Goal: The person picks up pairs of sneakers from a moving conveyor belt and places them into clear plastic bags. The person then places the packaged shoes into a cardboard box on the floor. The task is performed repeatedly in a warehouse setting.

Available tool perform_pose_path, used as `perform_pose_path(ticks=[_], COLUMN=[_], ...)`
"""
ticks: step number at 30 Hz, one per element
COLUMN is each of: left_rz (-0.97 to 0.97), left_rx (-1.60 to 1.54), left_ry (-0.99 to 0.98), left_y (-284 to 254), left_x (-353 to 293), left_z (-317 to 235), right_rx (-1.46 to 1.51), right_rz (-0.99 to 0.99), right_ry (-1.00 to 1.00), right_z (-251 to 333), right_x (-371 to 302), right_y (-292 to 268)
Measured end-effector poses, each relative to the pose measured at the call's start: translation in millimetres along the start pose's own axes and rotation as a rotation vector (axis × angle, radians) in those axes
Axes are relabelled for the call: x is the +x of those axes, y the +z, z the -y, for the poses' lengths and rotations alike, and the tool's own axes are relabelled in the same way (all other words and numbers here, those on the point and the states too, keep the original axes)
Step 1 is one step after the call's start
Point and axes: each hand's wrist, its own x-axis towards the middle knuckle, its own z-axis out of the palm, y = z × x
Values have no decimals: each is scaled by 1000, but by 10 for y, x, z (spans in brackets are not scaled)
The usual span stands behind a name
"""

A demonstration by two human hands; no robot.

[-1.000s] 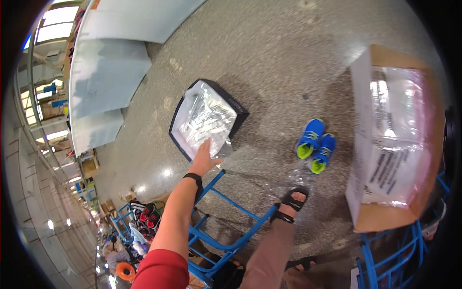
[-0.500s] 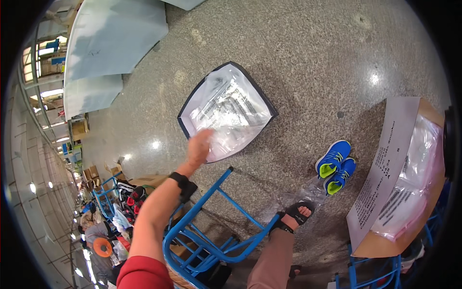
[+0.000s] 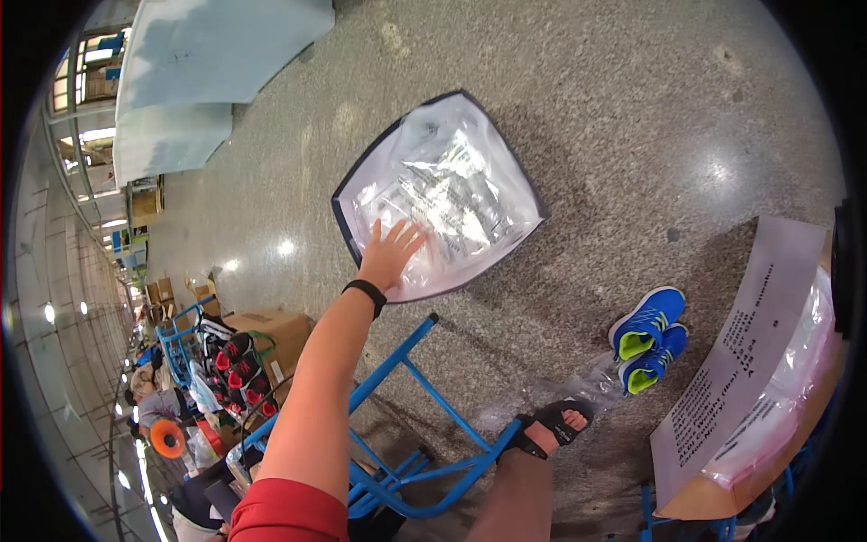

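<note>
My left hand (image 3: 388, 255) reaches up from the lower left, a black band on its wrist. Its fingers are spread and lie on clear plastic bags (image 3: 456, 194) at the near left side of an open box. That box (image 3: 368, 168) has pale inner walls and a dark rim, and stands on the floor at the middle of the view. The shiny bags fill it, and glare hides what is in them. My right hand is out of view.
A blue metal trolley frame (image 3: 388, 361) stands close below my arm. Right of it are my sandalled foot (image 3: 562, 422), loose clear plastic (image 3: 587, 384) and blue sneakers (image 3: 648, 325). A brown carton (image 3: 817, 411) with plastic-wrapped goods stands far right. Pale panels (image 3: 226, 54) rise at upper left.
My left hand has gone from a blurred, bunched pose at the box's near edge to spread fingers on the bags. The view has shifted, moving the sneakers and carton lower.
</note>
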Motion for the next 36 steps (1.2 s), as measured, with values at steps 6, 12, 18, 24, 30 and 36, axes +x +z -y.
perform_pose_path(ticks=[6, 12, 18, 24, 30, 36], left_rz=[-286, -297, -396, -53, -233, 538], left_rx=[-219, -385, -503, -184, -516, -1171], left_ry=[-88, -183, -272, -117, -132, 225], left_y=[473, 366, -353, -60, -357, -1648], left_x=[292, 132, 12, -74, -134, -1048], left_z=[-153, 180, 487, 376, 408, 57], right_rx=[35, -1, 34, 154, 835, 46], right_rz=[-74, -70, -81, -75, 216, -154], right_ry=[928, 1, 123, 419, 1210, -358], right_z=[-272, 105, 43, -430, -1725, 498], right_x=[588, 51, 236, 576, 1043, -593], right_y=[-228, -16, -22, -235, -645, 413])
